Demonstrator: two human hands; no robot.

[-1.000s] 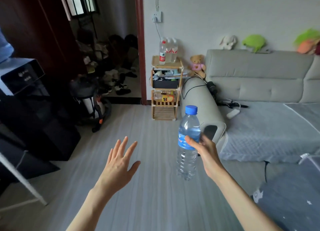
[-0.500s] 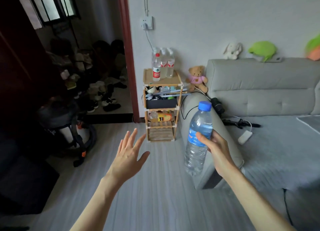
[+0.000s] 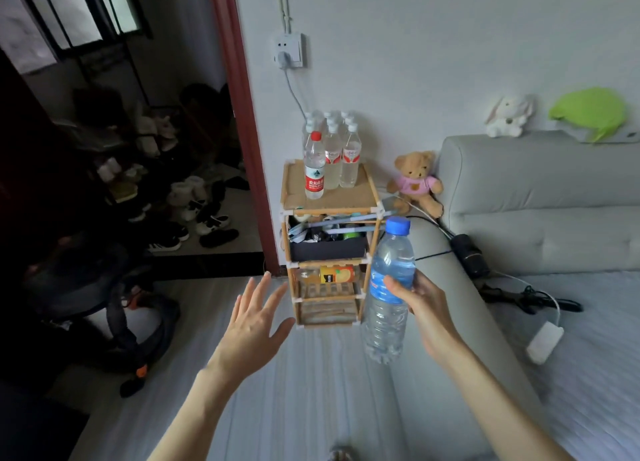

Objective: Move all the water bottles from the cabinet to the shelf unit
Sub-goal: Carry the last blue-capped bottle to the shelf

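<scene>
- Furthest left is the left hand (image 3: pixel 254 325), raised palm-forward with its fingers spread and nothing in it. It hangs over the floor, just left of the shelf unit's lower tiers as I see it, and short of touching them.
- Next comes the shelf unit (image 3: pixel 329 207), a small bamboo rack against the wall by the door frame. On its top board a cluster of bottles (image 3: pixel 330 152) stands upright, packed toward the back and left; the red-capped one is frontmost. The front and right of the board look bare.
- Right of that is the blue-capped water bottle (image 3: pixel 389 287), held off the ground in front of the rack's right post. Its long axis runs close to upright, the cap tipped slightly right and away, and it sits below the level of the top board.
- Last is the right hand (image 3: pixel 420 303), fingers and thumb wrapped round the bottle at its label.
- To my eye the move hangs on this: the free patch of board lies up, forward and a little left of the carried bottle. The right hand is the one loaded, so it should lift and reach there.
</scene>
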